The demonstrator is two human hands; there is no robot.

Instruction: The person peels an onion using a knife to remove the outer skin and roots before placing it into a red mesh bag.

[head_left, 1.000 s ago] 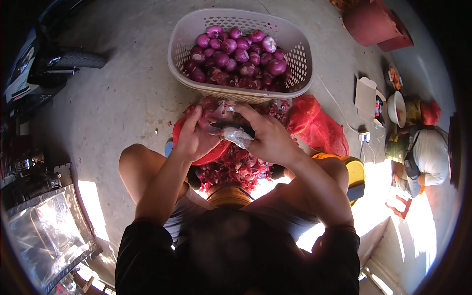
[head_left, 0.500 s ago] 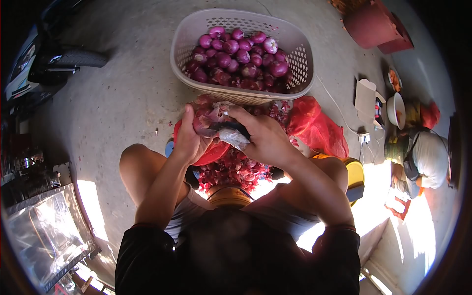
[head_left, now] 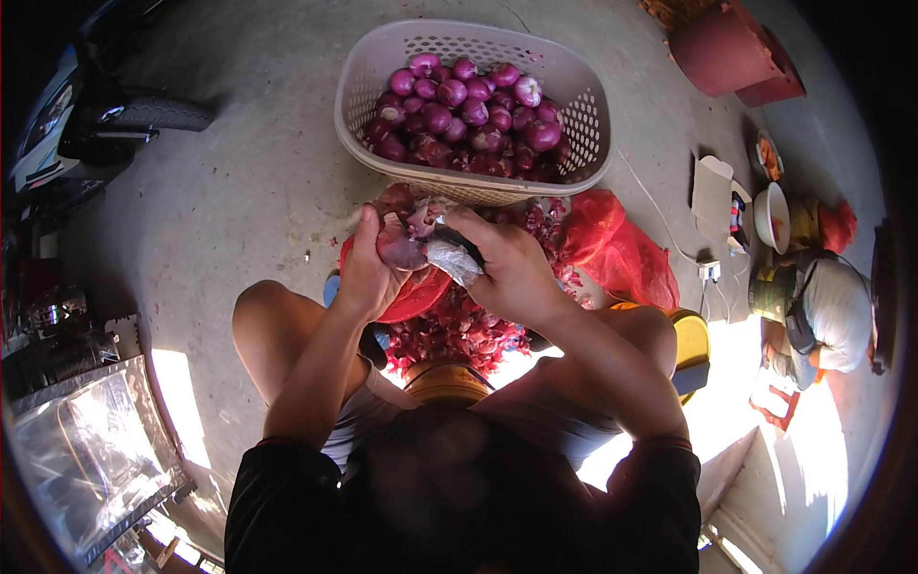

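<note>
The left hand [head_left: 366, 275] has its fingers partly curled around a reddish onion [head_left: 399, 247], just in front of the pale basket [head_left: 588, 184]. The right hand [head_left: 519, 266] has its fingers wrapped about a silver-covered tool [head_left: 453, 260] (its blade is hard to make out), held close against the onion. Purple onions [head_left: 469, 107] lie in the basket; red skins [head_left: 461, 333] are heaped between the person's legs, and a red mesh bag [head_left: 623, 253] lies to the right.
</note>
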